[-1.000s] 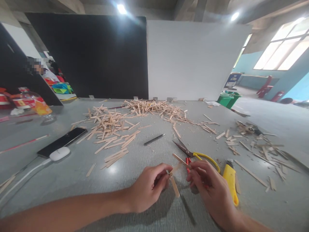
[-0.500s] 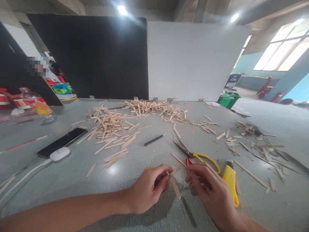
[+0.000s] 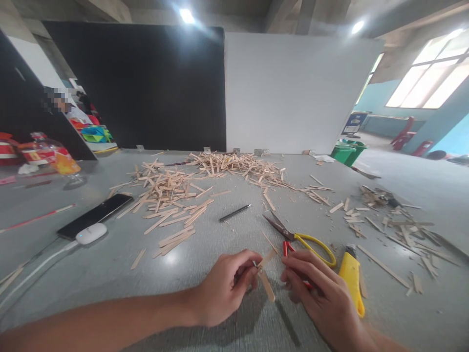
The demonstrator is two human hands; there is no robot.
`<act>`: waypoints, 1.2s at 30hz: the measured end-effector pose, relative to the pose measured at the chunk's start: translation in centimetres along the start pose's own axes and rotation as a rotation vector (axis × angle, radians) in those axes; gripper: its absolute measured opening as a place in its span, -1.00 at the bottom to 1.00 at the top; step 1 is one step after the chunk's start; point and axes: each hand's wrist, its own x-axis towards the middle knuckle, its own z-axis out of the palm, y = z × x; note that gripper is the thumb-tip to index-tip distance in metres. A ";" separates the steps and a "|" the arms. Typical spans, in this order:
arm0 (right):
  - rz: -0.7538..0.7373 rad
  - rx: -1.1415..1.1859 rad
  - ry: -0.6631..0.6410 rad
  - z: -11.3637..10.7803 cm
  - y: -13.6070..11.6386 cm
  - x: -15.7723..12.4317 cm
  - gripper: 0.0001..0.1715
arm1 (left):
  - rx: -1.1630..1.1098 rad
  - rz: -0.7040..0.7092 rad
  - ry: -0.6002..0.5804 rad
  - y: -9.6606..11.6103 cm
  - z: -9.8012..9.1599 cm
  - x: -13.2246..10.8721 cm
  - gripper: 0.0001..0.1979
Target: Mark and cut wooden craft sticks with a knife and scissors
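Note:
My left hand (image 3: 230,286) pinches a small piece of joined wooden craft sticks (image 3: 267,286), one stick slanting down and another up to the right. In my right hand (image 3: 315,288), thumb and fingers close on the end of a single thin craft stick (image 3: 271,243), seen nearly edge-on and tilted up to the left. Its far tip is close to the joined piece; I cannot tell whether they touch. Behind my right hand lie scissors (image 3: 289,234) with one yellow and one red handle, partly covered by the fingers. A yellow utility knife (image 3: 351,276) rests to the right of that hand.
A black pen (image 3: 235,213) lies mid-table. Heaps of craft sticks (image 3: 164,183) spread across the back, with cut scraps (image 3: 406,234) at right. A phone (image 3: 95,215) and a white mouse-shaped device (image 3: 91,234) with a cable are at left. Upright panels (image 3: 286,93) border the rear.
The stick in my right hand has turned slightly and now shows its thin edge. My left hand and the joined sticks stay almost in place.

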 end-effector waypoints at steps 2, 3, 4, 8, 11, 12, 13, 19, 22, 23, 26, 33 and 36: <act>-0.008 -0.004 -0.005 0.0 0.0 0.0 -0.73 | -0.002 -0.002 -0.002 0.0 0.0 0.0 -0.68; -0.016 -0.008 -0.004 -0.1 0.1 0.0 -0.73 | -0.003 -0.005 -0.003 0.0 0.0 0.0 -0.68; -0.026 -0.013 -0.002 -0.1 0.1 0.0 -0.73 | -0.003 -0.005 -0.002 0.1 0.0 -0.1 -0.67; -0.073 -0.043 0.012 0.0 0.1 0.0 -0.70 | 0.011 0.011 0.011 0.2 0.0 -0.1 -0.67; -0.079 -0.041 0.052 0.2 0.2 0.1 -0.69 | 0.016 0.013 0.011 0.2 -0.1 -0.1 -0.68; -0.069 -0.026 0.060 0.3 0.2 0.0 -0.65 | 0.019 0.012 0.010 0.2 -0.1 0.0 -0.69; -0.056 -0.010 0.054 0.3 0.2 0.0 -0.61 | 0.025 0.014 0.009 0.2 -0.1 0.0 -0.69; -0.108 -0.006 -0.057 0.0 0.3 0.0 -0.55 | 0.030 0.055 -0.013 -0.1 -0.2 -0.1 -0.69; -0.169 -0.048 -0.156 -0.2 0.1 0.2 -0.52 | 0.006 0.076 -0.026 -0.1 -0.2 -0.1 -0.69; -0.184 -0.058 -0.190 -0.3 0.0 0.3 -0.50 | -0.009 0.071 -0.025 -0.1 -0.2 -0.1 -0.69; -0.194 -0.083 -0.231 -0.3 -0.1 0.3 -0.47 | -0.083 0.018 0.002 -0.1 -0.1 0.0 -0.70; -0.247 -0.099 -0.295 -0.4 -0.4 0.2 -0.51 | -0.236 0.012 0.019 -0.7 0.3 -0.2 -0.71; -0.207 -0.105 -0.188 -0.2 -0.3 0.4 -0.61 | -0.236 -0.002 0.029 -1.0 0.4 -0.1 -0.69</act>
